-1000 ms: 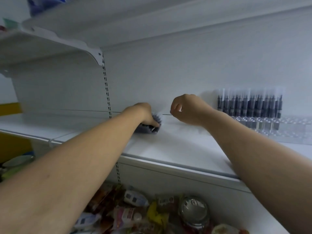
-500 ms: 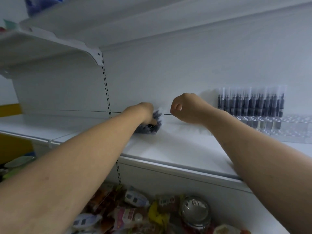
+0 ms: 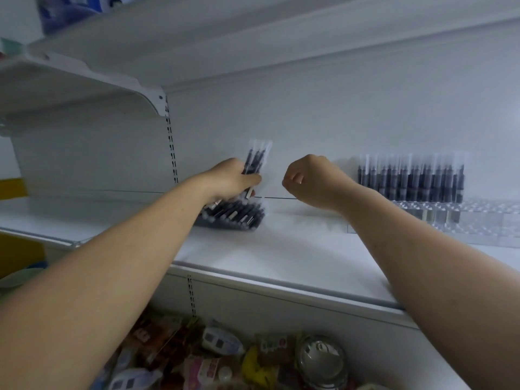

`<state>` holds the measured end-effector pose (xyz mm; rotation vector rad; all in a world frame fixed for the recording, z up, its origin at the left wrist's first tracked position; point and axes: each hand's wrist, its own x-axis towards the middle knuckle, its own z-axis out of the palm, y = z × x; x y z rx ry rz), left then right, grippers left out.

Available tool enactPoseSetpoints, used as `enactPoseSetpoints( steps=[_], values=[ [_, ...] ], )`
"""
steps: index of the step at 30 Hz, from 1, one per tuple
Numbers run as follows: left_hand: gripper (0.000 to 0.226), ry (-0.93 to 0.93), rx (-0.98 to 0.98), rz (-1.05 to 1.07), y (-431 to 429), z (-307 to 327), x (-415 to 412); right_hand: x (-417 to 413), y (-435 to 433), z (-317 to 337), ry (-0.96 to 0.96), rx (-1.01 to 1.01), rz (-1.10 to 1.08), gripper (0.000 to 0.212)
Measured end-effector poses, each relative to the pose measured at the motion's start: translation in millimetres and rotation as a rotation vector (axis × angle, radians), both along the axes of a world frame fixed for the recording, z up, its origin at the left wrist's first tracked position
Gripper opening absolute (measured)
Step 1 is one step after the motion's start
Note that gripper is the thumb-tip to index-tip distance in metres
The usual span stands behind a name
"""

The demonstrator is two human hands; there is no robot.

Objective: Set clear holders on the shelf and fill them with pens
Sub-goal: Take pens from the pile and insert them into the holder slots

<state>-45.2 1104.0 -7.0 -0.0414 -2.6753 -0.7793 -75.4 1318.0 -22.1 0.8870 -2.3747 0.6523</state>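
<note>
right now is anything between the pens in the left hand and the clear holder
Yes: the right hand hangs above the shelf between the held pens and the clear holder. Nothing else visible does.

- shelf point(image 3: 281, 249): pen pile point(image 3: 236, 216) lies on it at left, near the back wall; holder point(image 3: 478, 220) stands on it well to the right
- row of pens point(image 3: 410, 181) upright in the holder's left part
- left hand point(image 3: 230, 178) with held pens point(image 3: 254, 161) just above the pile; right hand point(image 3: 312, 178) between pile and holder
- packaged goods point(image 3: 225, 356) below the shelf

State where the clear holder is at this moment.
In the head view, the clear holder stands on the right of the shelf, just right of the right hand, with a row of pens upright in it.
</note>
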Motion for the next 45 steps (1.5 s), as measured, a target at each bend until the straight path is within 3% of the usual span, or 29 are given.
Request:
enactPoseSetpoints(
  steps=[3,8,13,20,26,32,45],
  values=[
    [0.031,0.033,0.209,-0.186,19.5,-5.5,6.7,12.9,8.9,19.2,0.032,-0.133,-0.027,0.021],
    [0.026,0.086,0.279,-0.430,78.5,-5.4,9.7,26.2,53.3,57.7,0.098,-0.456,-0.111,0.022],
    [0.021,0.073,0.433,-0.648,155.3,4.1,-3.9,26.9,133.9,70.3,0.161,-0.512,-0.212,0.018],
    [0.015,0.086,0.459,-0.828,257.0,17.2,-30.0,6.3,222.8,67.7,0.225,-0.621,-0.288,0.033],
    [0.023,0.042,0.455,-0.901,278.0,0.3,-44.9,-17.0,254.8,30.4,0.170,-0.727,-0.138,0.042],
    [0.020,0.062,0.430,-0.901,268.8,-16.0,-40.8,-5.9,247.9,18.6,-0.041,-0.705,0.052,0.034],
    [0.017,-0.021,0.574,-0.913,260.9,-29.3,-36.3,5.1,248.6,10.0,-0.214,-0.672,0.052,0.025]
  ],
)
